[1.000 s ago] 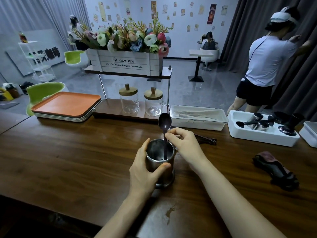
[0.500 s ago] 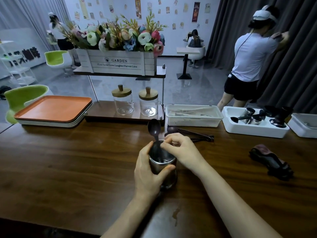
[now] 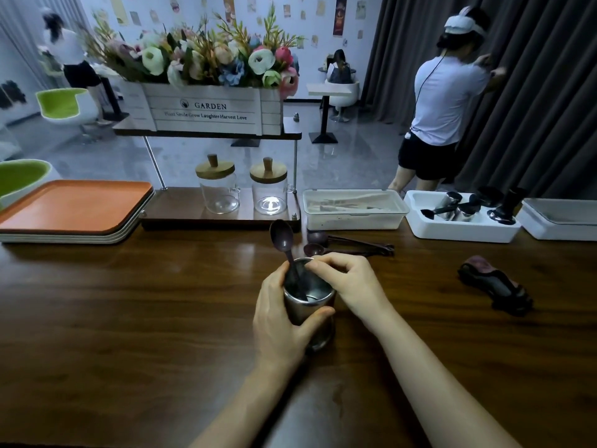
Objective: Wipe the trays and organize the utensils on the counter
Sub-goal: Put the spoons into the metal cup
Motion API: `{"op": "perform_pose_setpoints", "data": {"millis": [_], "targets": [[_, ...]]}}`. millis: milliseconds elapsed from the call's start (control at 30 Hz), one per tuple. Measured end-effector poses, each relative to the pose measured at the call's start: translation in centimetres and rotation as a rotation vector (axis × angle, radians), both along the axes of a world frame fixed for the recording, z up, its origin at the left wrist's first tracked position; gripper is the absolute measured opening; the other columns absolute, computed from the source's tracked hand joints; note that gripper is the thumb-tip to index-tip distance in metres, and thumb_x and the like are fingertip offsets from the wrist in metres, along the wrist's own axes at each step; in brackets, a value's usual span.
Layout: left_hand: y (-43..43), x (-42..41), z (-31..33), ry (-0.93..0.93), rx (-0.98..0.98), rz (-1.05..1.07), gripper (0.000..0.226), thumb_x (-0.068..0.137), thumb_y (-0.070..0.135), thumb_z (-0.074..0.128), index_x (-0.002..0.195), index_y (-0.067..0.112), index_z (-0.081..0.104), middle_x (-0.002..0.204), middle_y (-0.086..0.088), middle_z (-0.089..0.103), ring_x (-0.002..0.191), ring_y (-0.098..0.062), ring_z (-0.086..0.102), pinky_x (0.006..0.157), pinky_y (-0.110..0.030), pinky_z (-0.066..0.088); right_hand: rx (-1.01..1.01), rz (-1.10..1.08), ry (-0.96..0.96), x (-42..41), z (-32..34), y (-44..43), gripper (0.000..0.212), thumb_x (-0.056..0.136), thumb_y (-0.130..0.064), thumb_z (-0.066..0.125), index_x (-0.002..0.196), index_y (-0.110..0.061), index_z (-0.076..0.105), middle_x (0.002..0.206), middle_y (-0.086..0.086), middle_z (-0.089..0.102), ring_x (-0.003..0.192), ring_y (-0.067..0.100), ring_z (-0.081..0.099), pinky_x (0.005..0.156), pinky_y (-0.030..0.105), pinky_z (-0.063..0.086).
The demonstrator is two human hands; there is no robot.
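My left hand (image 3: 277,324) grips a steel cup (image 3: 311,307) standing on the wooden counter (image 3: 129,318). A dark spoon (image 3: 281,236) stands in the cup, bowl up, leaning against the far left rim. My right hand (image 3: 352,282) hovers over the cup's right rim with loosely curled fingers, a small gap away from the spoon's handle. Two more dark spoons (image 3: 345,245) lie on the counter just behind the cup. A stack of trays with an orange one on top (image 3: 74,205) sits at the far left.
A dark cloth (image 3: 494,286) lies on the counter to the right. Behind it stand a lidded clear container (image 3: 352,218), a white bin (image 3: 462,232) with metal cups and dark utensils, and another white box (image 3: 562,227). A shelf holds two glass jars (image 3: 219,189) and a flower box.
The spoon has gone down into the cup and tipped to the left. My right fingers have come off its handle and lowered to the rim. The left hand keeps its grip.
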State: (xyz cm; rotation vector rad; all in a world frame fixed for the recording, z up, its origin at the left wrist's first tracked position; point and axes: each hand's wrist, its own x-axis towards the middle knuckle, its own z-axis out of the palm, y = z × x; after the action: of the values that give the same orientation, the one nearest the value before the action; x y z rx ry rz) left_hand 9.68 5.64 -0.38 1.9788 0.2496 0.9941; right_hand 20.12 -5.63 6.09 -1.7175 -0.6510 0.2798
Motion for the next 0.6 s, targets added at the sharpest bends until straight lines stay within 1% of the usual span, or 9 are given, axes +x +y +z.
{"op": "perform_pose_setpoints", "data": {"millis": [133,267,333,367,433,467,533,567,600], "targets": [[-0.1,-0.3,0.4,0.022,0.005,0.002,0.091,0.074,0.083,0.063,0.147,0.031,0.041,0.138,0.023,0.05,0.129,0.003,0.05,0.101,-0.011,0.04,0.024,-0.005,0.008,0.0,-0.1,0.1,0.01,0.091,-0.024,0.072,0.094,-0.019,0.08,0.091,-0.002,0.077,0.092,0.012,0.071,0.087,0.032,0.056],[-0.1,-0.5,0.7,0.054,0.015,0.013,0.09,0.073,0.083,0.063,0.146,0.035,0.04,0.137,0.026,0.05,0.129,0.007,0.048,0.099,-0.006,0.038,0.066,0.069,0.052,0.4,-0.2,-0.5,0.013,0.092,-0.024,0.07,0.099,-0.019,0.079,0.098,-0.002,0.077,0.098,0.012,0.071,0.09,0.028,0.054],[-0.2,-0.5,0.7,0.058,0.02,0.031,0.09,0.073,0.082,0.065,0.146,0.035,0.041,0.138,0.032,0.047,0.129,0.011,0.046,0.099,-0.005,0.036,0.138,0.082,0.155,0.9,-0.4,-1.1,0.015,0.094,-0.022,0.067,0.101,-0.015,0.079,0.102,0.001,0.077,0.102,0.016,0.071,0.089,0.029,0.054],[-0.2,-0.5,0.7,0.062,0.016,0.039,0.09,0.072,0.081,0.066,0.146,0.035,0.041,0.139,0.035,0.046,0.129,0.013,0.045,0.099,-0.004,0.036,0.193,0.077,0.24,1.2,-0.5,-1.3,0.017,0.095,-0.019,0.064,0.103,-0.012,0.078,0.103,0.004,0.077,0.102,0.017,0.071,0.085,0.028,0.055],[-0.3,-0.6,0.8,0.078,0.001,0.054,0.089,0.069,0.078,0.07,0.144,0.039,0.042,0.14,0.038,0.045,0.129,0.014,0.045,0.098,-0.003,0.035,0.277,0.049,0.398,2.2,-0.9,-1.8,0.021,0.097,-0.016,0.059,0.105,-0.007,0.075,0.105,0.009,0.076,0.099,0.021,0.072,0.079,0.027,0.057],[-0.4,-0.6,0.8,0.088,-0.008,0.062,0.087,0.067,0.075,0.073,0.143,0.042,0.043,0.14,0.038,0.045,0.129,0.013,0.046,0.098,-0.003,0.035,0.291,0.023,0.44,3.0,-1.1,-2.0,0.021,0.097,-0.017,0.059,0.106,-0.007,0.075,0.106,0.01,0.076,0.097,0.023,0.073,0.078,0.028,0.059],[-0.5,-0.7,0.8,0.11,-0.037,0.075,0.086,0.064,0.07,0.077,0.14,0.048,0.043,0.14,0.037,0.048,0.129,0.011,0.048,0.099,-0.006,0.037,0.252,-0.024,0.43,5.3,-1.8,-2.4,0.018,0.096,-0.019,0.061,0.105,-0.011,0.075,0.105,0.011,0.076,0.095,0.022,0.074,0.077,0.027,0.059],[-0.6,-0.8,0.9,0.116,-0.06,0.075,0.086,0.064,0.069,0.078,0.139,0.048,0.044,0.141,0.035,0.049,0.13,0.01,0.049,0.102,-0.011,0.04,0.194,-0.048,0.362,6.6,-2.4,-2.6,0.016,0.096,-0.02,0.063,0.104,-0.015,0.076,0.104,0.009,0.077,0.094,0.018,0.074,0.077,0.027,0.059],[-0.6,-0.8,0.8,0.121,-0.089,0.071,0.086,0.063,0.068,0.079,0.14,0.048,0.045,0.141,0.032,0.051,0.131,0.007,0.05,0.105,-0.018,0.043,0.099,-0.078,0.235,8.1,-2.9,-2.8,0.015,0.095,-0.021,0.065,0.104,-0.019,0.077,0.104,0.004,0.077,0.096,0.014,0.073,0.081,0.029,0.058]]}}
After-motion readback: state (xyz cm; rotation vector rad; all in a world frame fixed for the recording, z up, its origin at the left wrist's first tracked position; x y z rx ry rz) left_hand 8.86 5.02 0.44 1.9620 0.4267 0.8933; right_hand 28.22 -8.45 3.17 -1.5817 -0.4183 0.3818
